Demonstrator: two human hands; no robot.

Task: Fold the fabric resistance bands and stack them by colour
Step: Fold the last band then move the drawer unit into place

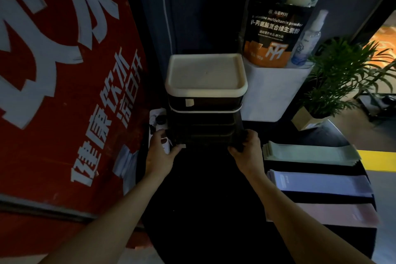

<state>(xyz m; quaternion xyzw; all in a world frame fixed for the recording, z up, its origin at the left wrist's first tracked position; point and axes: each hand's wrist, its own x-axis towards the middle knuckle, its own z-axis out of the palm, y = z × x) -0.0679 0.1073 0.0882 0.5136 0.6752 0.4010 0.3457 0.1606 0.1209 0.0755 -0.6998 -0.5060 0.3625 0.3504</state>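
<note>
Three flat stacks of folded fabric bands lie on the right of the black table (203,210): a green stack (310,153) farthest, a purple stack (319,183) in the middle, a pink stack (334,213) nearest. My left hand (161,149) grips the bottom left corner of a dark drawer unit (205,128) with a cream lid (205,75). My right hand (246,146) grips its bottom right corner. Both thumbs curl onto the unit's front edge. No band is in either hand.
A red sign with white characters (64,92) stands close on the left. Behind the unit, a white bin (272,92) holds a black supplement pouch (276,30) and bottles. A potted plant (334,79) stands at the right. A white power strip (157,122) lies beside the unit.
</note>
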